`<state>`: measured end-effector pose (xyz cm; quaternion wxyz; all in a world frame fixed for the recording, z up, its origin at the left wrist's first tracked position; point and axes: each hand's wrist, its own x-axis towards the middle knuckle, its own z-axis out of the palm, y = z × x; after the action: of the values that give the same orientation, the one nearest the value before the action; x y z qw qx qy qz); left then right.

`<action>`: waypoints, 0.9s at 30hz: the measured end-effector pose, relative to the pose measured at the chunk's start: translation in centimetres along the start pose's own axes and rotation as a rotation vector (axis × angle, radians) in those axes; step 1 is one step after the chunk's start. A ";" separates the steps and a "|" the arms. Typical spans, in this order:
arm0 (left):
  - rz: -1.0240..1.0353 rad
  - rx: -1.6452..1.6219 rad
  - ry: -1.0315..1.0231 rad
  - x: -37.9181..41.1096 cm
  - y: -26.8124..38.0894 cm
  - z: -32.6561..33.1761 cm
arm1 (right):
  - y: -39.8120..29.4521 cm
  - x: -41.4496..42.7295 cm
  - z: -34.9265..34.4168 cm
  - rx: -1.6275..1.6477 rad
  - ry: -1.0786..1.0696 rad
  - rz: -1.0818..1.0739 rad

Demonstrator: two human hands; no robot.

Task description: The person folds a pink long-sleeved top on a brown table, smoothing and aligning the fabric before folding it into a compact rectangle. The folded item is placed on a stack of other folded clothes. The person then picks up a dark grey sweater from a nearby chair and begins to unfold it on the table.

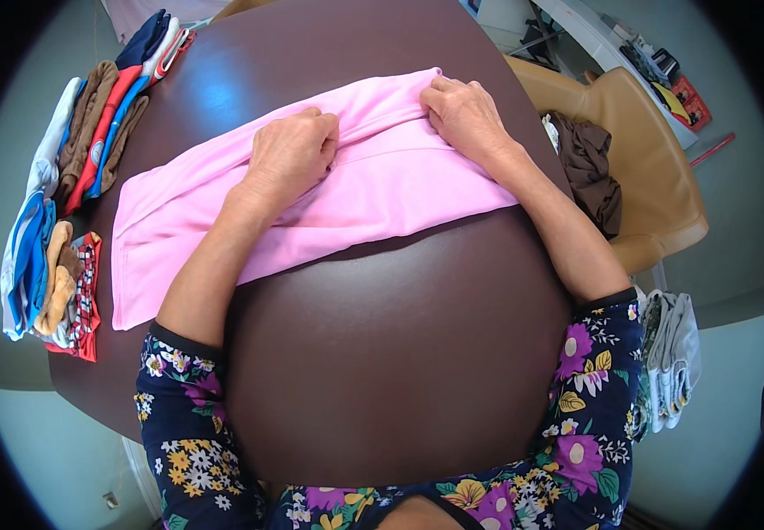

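Observation:
A pink cloth garment [382,192], folded into a long strip, lies aslant across the dark brown table [382,371]. Near the middle of its upper fold rests my left hand [295,149], the fingers curled and pinching the fabric. My right hand [464,119] grips the far right corner of the same cloth between thumb and fingers. Creases run along the length between both hands. Which garment it is, the folds do not settle.
Stacks of folded clothes [100,132] line the table's left edge, with more below [50,278]. At right stands a tan chair [647,165] holding a crumpled brown cloth [584,169]. Folded grey clothes [670,351] sit by my right elbow. A white shelf [594,40] bears small items.

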<state>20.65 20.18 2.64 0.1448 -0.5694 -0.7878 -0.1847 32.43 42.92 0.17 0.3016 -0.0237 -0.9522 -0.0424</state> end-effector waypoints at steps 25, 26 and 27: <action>0.069 -0.129 -0.275 -2.8 1.5 -1.9 | -2.3 -0.6 -0.6 0.141 -0.398 0.025; 0.063 -0.109 -0.218 -3.1 0.9 -2.9 | -1.0 -0.8 -0.4 0.138 -0.387 0.033; 0.062 -0.091 -0.154 -3.3 0.2 -3.7 | 0.5 -1.0 -0.3 0.127 -0.375 0.042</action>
<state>21.92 15.78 4.51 0.0637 -0.6119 -0.7695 -0.1713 33.43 43.40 -0.15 0.1207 -0.0320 -0.9918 0.0290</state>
